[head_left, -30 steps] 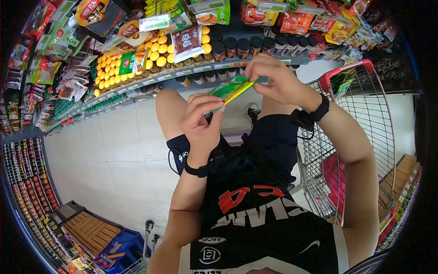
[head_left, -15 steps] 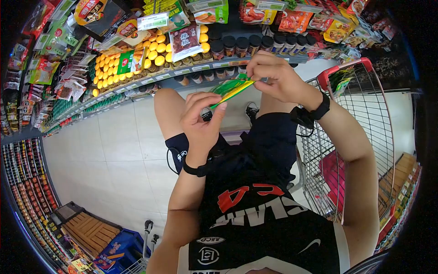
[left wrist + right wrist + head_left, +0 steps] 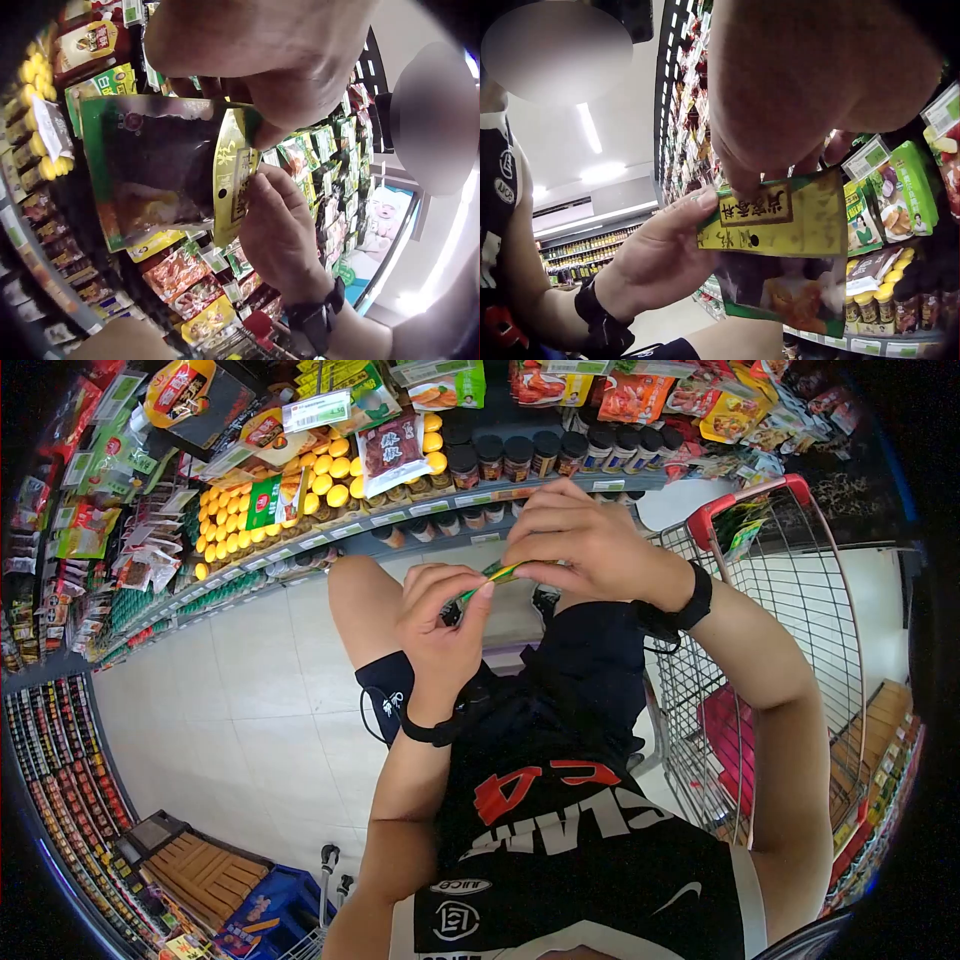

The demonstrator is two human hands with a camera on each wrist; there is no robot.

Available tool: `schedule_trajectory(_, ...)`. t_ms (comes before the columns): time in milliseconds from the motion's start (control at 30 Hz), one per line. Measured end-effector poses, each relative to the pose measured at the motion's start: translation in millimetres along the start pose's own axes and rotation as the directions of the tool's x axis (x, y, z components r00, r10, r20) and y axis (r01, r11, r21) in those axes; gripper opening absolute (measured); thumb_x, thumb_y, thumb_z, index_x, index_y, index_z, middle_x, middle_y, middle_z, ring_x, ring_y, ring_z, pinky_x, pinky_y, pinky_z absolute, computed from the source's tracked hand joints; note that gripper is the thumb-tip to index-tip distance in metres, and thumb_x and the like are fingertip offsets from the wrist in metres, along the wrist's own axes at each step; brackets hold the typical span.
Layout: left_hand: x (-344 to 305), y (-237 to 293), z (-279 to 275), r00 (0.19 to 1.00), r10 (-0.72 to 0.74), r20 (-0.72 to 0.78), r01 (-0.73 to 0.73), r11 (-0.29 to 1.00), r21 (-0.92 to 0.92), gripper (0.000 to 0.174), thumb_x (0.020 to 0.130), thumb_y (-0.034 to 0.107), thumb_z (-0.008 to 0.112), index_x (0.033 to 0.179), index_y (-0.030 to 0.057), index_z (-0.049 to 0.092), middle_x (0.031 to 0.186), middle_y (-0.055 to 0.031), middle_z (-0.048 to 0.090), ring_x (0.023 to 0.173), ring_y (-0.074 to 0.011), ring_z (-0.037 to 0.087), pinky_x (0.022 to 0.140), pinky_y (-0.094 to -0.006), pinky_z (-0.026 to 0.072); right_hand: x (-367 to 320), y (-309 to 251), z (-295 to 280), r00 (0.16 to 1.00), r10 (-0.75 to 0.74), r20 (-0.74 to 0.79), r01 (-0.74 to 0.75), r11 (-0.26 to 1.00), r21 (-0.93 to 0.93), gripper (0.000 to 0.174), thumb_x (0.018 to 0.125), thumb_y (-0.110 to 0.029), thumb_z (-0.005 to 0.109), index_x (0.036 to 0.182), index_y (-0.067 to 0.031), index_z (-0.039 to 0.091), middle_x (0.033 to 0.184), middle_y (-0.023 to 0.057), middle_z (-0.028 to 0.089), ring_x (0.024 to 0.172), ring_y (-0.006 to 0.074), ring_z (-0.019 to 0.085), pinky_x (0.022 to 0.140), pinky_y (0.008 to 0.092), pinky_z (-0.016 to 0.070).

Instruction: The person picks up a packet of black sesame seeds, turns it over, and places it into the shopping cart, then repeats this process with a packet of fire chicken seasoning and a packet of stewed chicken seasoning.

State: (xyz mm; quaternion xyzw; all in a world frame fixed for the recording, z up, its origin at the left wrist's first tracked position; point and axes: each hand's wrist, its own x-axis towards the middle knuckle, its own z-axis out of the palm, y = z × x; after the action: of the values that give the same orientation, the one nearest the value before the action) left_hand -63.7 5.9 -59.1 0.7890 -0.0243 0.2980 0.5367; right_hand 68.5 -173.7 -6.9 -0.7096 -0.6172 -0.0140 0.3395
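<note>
A flat green and yellow packet (image 3: pixel 503 573) is held between both hands in front of the shelves. In the left wrist view the packet (image 3: pixel 161 169) shows a dark panel with a food picture and a yellow header strip. The left hand (image 3: pixel 443 622) pinches one end between thumb and fingers. Curled over the other end, the right hand (image 3: pixel 597 547) grips it from above, its fingers close to the left fingertips. The right wrist view shows the left thumb on the edge of the packet (image 3: pixel 780 247), with the right hand (image 3: pixel 810 82) along its top.
A shopping cart (image 3: pixel 775 610) with a pink item (image 3: pixel 727 745) inside stands at the right. Ahead, shelves carry yellow-lidded jars (image 3: pixel 325 485), dark-lidded jars (image 3: pixel 517 455) and hanging packets (image 3: pixel 635 398). A blue box (image 3: pixel 270 910) sits at the lower left.
The right hand has moved left and slightly down, closer to the left hand. The packet now appears more edge-on and more covered by the fingers. The head view has shifted slightly.
</note>
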Motion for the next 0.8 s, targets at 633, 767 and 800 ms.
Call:
schedule_trajectory(633,4,4,10,0.998,0.007,0.067,-0.012,0.997,0.076,0.011,0.076,-0.002,0.072,0.085,0.0012,0.067,0.087,-0.0068,0.064,0.082,-0.0191,0.058,0.074,-0.0290,0.0449,0,-8,2,1.000,0.008,0.009,-0.008,0.999,0.044,0.012,0.078,-0.015,0.070,0.085,-0.0067,0.064,0.084,0.0052,0.057,0.087,0.0262,0.055,0.081,0.0392,0.0438)
schedule_trajectory(767,5,7,12,0.999,-0.016,0.048,0.014,0.998,0.053,0.013,0.072,-0.001,0.073,0.083,0.0022,0.067,0.083,-0.0081,0.065,0.081,-0.0246,0.059,0.073,-0.0323,0.0467,2,-10,3,0.999,0.016,0.043,-0.018,0.999,0.035,0.013,0.080,-0.015,0.069,0.087,-0.0060,0.062,0.086,0.0065,0.057,0.088,0.0272,0.055,0.083,0.0399,0.0439)
schedule_trajectory(800,4,5,12,0.999,-0.025,0.046,0.023,0.999,0.039,0.013,0.073,-0.002,0.073,0.084,0.0021,0.067,0.084,-0.0083,0.064,0.081,-0.0242,0.059,0.074,-0.0320,0.0467,3,-11,0,0.998,0.026,0.049,-0.027,0.999,0.028,0.013,0.081,-0.015,0.068,0.087,-0.0059,0.062,0.086,0.0067,0.057,0.089,0.0272,0.055,0.083,0.0399,0.0438)
